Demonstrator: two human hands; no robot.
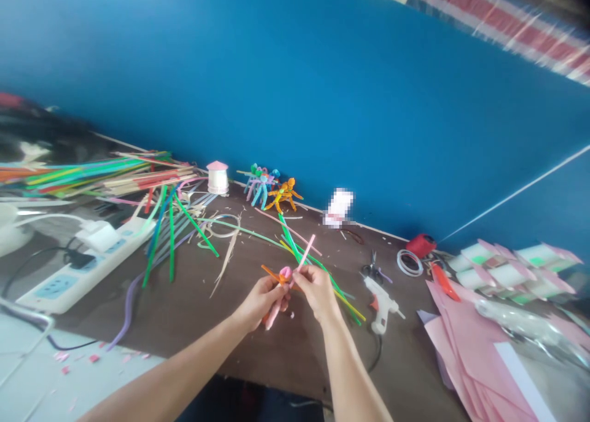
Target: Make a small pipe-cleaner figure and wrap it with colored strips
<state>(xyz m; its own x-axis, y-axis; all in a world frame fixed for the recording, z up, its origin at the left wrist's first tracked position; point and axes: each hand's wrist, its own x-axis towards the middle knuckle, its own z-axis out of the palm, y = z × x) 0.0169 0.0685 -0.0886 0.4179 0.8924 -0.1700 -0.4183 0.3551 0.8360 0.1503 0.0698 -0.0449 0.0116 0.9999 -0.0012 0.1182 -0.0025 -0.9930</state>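
My left hand (265, 299) is closed on a small pink and orange pipe-cleaner figure (285, 274), with an orange end poking out to the left and a pink length hanging below. Pinched in my right hand (316, 290) is a pale pink pipe cleaner (306, 253), which points up and away beside the figure. Both hands are close together above the brown table (295, 348), and my fingers partly hide where the pieces meet. Green and yellow pipe cleaners (338, 281) lie behind and to the right of my right hand.
Finished-looking pipe-cleaner figures (284, 195) stand against the blue wall. To the right are a glue gun (383, 302), scissors (372, 265) and pink sheets (456, 348). On the left lie a power strip (87, 265) and bundled pipe cleaners (92, 176). A small white pot (217, 179) stands behind.
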